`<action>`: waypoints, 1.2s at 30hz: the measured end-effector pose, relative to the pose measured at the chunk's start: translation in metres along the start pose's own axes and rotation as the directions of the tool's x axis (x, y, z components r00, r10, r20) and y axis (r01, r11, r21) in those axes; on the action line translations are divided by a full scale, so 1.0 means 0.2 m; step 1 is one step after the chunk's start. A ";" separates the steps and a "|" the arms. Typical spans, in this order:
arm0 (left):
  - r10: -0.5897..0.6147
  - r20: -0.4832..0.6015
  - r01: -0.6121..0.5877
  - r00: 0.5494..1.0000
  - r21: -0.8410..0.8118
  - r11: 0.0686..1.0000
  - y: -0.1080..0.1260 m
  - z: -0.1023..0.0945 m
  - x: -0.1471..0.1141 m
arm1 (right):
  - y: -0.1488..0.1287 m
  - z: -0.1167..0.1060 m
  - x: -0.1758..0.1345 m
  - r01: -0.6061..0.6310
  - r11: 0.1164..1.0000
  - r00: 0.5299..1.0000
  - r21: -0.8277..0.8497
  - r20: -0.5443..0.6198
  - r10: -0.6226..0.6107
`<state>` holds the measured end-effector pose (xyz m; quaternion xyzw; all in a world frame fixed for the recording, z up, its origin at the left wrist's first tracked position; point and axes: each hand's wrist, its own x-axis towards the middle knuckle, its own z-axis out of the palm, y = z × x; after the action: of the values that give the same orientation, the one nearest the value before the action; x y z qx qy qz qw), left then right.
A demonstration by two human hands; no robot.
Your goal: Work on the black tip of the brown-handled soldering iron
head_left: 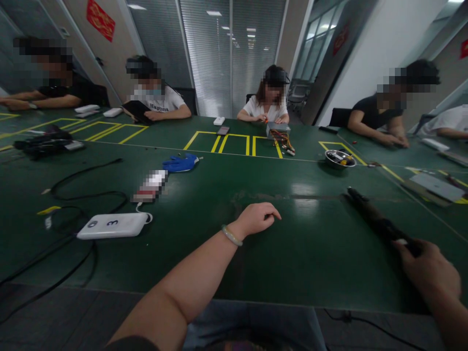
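My left hand [260, 218], with a pale bangle [231, 236] on its wrist, rests on the green table [292, 263]. Its fingers are loosely bent, and nothing shows in them; the palm side is hidden. At the right, my right hand [429, 270] is closed around the near end of a long black rod-shaped tool [378, 212]. The tool slants away to the upper left, low over or on the table; its exact kind is too dark to make out.
To the left lie a white power bank [113, 226], a cabled phone [150, 186], a blue glove [181, 163] and black cables [86, 195]. A metal bowl [340, 159] with small parts stands at the back right. Several people sit across, one handling a metal box [277, 129] with coloured wires.
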<state>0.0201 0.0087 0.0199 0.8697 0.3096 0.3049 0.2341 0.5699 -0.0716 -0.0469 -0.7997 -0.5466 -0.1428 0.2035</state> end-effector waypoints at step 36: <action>-0.265 -0.198 0.326 0.944 0.413 0.851 -0.06 0.01 -0.02 | -1.40 -0.12 -0.42 0.493 0.827 0.815 0.270 0.189 -0.548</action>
<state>0.0140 0.0145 0.0099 0.8194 0.5154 0.2449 0.0546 0.2777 -0.0627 -0.0156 -0.6043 -0.7787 -0.0299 0.1660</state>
